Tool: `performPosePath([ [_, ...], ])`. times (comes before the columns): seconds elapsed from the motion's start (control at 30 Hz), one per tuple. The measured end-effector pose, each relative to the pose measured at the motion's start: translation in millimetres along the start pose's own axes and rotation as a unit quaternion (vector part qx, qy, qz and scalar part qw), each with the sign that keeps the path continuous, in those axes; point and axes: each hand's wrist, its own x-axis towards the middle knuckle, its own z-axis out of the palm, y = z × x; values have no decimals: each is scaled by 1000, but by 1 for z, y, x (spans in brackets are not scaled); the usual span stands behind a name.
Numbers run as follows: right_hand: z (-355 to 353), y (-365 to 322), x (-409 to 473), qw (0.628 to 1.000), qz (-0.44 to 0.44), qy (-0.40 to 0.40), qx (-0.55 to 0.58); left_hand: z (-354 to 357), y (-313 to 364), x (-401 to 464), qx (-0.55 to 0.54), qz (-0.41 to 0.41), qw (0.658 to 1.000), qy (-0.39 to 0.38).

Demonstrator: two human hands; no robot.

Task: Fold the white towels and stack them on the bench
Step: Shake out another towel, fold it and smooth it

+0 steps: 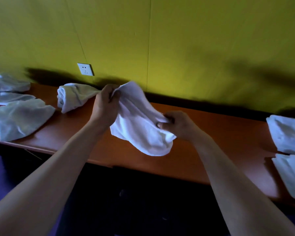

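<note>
No brand, label or writing can be read anywhere; the only marked surface is a plain white wall socket (85,69) set in the smooth yellow-green panelled wall (177,40).

The held white towel (140,120), soft and wrinkled, hangs in the air above the middle of the glossy orange-brown bench (220,138). The left hand (105,106) pinches its upper edge with curled fingers; the right hand (175,124) grips a bunched corner lower down, so the cloth sags into a rounded pouch between them.

On the bench to the left lies a loosely rolled towel (71,97), and farther left three crumpled, thin-looking towels (19,116) lie close together near the edge. At the far right two neater, flatter folded towels (288,133) lie beside each other.
</note>
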Motion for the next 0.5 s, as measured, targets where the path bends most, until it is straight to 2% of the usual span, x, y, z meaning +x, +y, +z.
performPosePath([
  [0.07,-5,0,-11,998,12,-36,47,-3,4,-1,-34,-23,999,8],
  [0.13,-12,-1,-22,996,29,-75,41,-7,8,-1,-47,-38,998,19],
  [0.23,-17,-4,-30,980,74,-129,-131,-8,18,-3,-52,-48,997,22],
  [0.37,-10,4,-38,921,183,-158,-307,-7,34,-8,-133,-61,989,35],
  [0.5,4,26,-63,916,224,-127,-307,-18,45,-11,-222,-64,972,39],
])
